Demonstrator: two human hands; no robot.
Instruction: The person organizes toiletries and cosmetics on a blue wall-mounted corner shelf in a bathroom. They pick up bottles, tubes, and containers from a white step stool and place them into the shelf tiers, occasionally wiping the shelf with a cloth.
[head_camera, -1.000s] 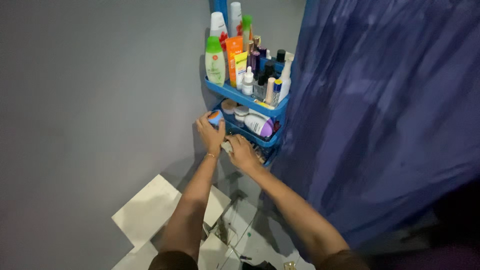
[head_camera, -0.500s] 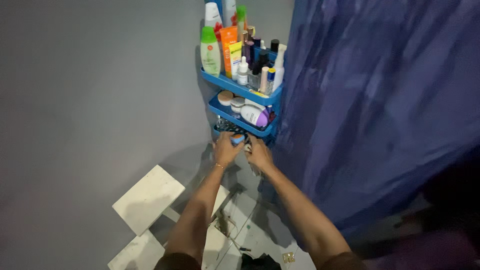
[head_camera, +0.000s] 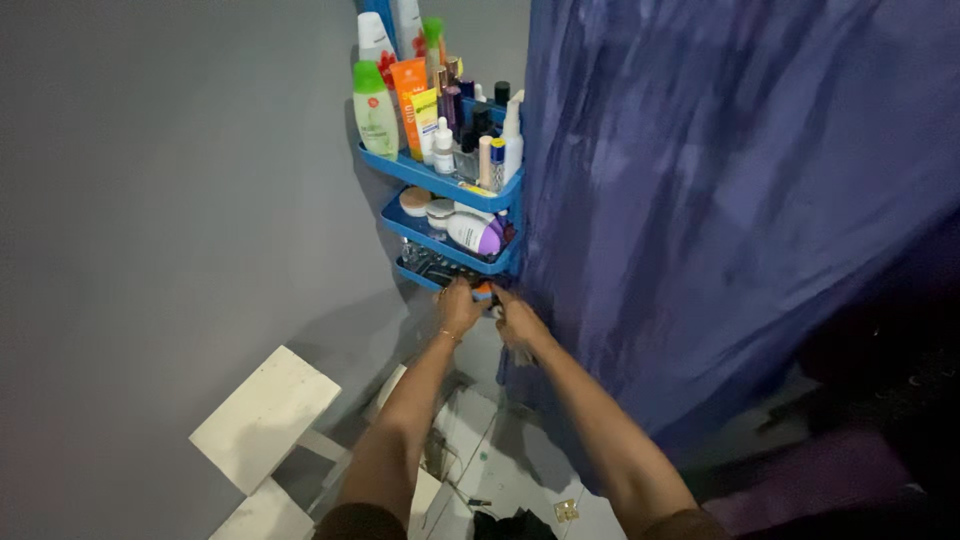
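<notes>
Head view: a three-tier blue plastic corner rack (head_camera: 440, 183) hangs on a grey wall (head_camera: 170, 180), beside a dark blue draped curtain (head_camera: 720, 190).
Left hand (head_camera: 458, 308): fingers curled around a small round blue-and-orange container (head_camera: 483, 291), pressed to the front lip of the rack's lowest tier.
Right hand (head_camera: 517, 322): just beside the left, fingers bent toward the same small container; whether it grips or only touches cannot be told.
Container's place: between the two hands, at the bottom tier's rim, just ahead of and above both wrists.
Nearer hand: the left, which covers most of it.
Long axis: too hidden to judge.
Upper tiers: a green-capped white bottle (head_camera: 375, 111) and an orange tube (head_camera: 410, 100) stand upright; a white-and-purple bottle (head_camera: 476, 234) lies on its side.
Below: a white square stool (head_camera: 265, 416).
</notes>
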